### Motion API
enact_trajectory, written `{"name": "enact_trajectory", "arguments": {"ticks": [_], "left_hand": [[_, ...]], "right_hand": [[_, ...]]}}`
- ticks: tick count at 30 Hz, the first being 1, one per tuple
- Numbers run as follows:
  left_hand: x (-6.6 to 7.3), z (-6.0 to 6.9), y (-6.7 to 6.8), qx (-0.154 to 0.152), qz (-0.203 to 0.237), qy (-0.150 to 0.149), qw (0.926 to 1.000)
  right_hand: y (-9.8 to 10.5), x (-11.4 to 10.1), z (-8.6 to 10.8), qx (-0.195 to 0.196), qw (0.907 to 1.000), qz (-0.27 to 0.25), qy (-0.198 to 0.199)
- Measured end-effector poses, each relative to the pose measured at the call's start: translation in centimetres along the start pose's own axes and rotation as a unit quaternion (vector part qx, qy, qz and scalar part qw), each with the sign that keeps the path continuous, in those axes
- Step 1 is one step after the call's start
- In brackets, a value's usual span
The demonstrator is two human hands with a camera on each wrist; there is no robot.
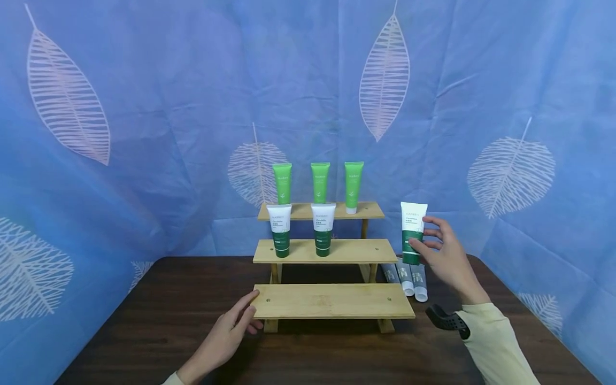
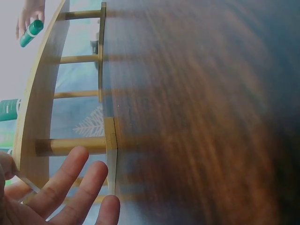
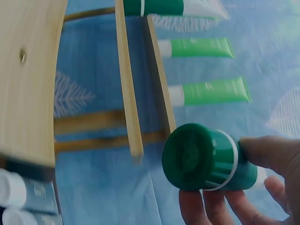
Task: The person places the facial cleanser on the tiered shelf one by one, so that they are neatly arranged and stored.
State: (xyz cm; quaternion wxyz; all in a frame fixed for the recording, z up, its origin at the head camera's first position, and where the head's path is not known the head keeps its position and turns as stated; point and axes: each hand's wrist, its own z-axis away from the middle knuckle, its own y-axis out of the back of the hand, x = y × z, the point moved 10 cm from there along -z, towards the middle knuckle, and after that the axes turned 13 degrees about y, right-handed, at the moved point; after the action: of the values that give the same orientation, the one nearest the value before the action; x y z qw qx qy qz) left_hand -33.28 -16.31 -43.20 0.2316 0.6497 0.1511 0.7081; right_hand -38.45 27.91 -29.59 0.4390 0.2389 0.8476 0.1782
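Note:
My right hand [image 1: 447,256] holds a white-and-green squeeze tube [image 1: 414,219] upright, cap down, off the right end of the middle shelf. In the right wrist view its green cap [image 3: 190,157] faces the camera, with thumb and fingers round the tube. My left hand [image 1: 226,331] grips the left end of the lowest shelf of a wooden three-step display stand [image 1: 332,301]; in the left wrist view several of its fingers [image 2: 75,187] stretch past the plank. Two matching white-and-green tubes, a left one [image 1: 279,230] and a right one [image 1: 323,230], stand on the middle shelf.
Three light-green tubes, among them the rightmost [image 1: 353,184], stand on the top shelf. Grey tubes with white caps [image 1: 417,280] lie on the dark wooden table [image 1: 192,299] right of the stand. A blue leaf-patterned cloth [image 1: 192,107] hangs behind.

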Motion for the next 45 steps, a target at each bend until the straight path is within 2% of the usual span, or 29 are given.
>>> {"name": "enact_trajectory", "arguments": {"ticks": [11,22,33,45], "left_hand": [[0.4,0.2,0.1,0.0,-0.002,-0.001,1.0],[0.6,0.3,0.0,-0.003,-0.004,-0.006,1.0],[0.2,0.1,0.0,-0.002,-0.005,-0.005,1.0],[0.5,0.2,-0.1,-0.004,0.004,-0.007,1.0]], "right_hand": [[-3.2,-2.9,-1.5,0.009,0.9985,-0.049,0.022],[-6.5,-4.2,-2.5,0.003,0.9965,-0.083,0.015],[-8.5,-3.3,-2.7,0.002,0.9943,-0.101,-0.033],[-9.3,-2.9,-2.7,-0.014,0.9928,-0.117,-0.021]]}}
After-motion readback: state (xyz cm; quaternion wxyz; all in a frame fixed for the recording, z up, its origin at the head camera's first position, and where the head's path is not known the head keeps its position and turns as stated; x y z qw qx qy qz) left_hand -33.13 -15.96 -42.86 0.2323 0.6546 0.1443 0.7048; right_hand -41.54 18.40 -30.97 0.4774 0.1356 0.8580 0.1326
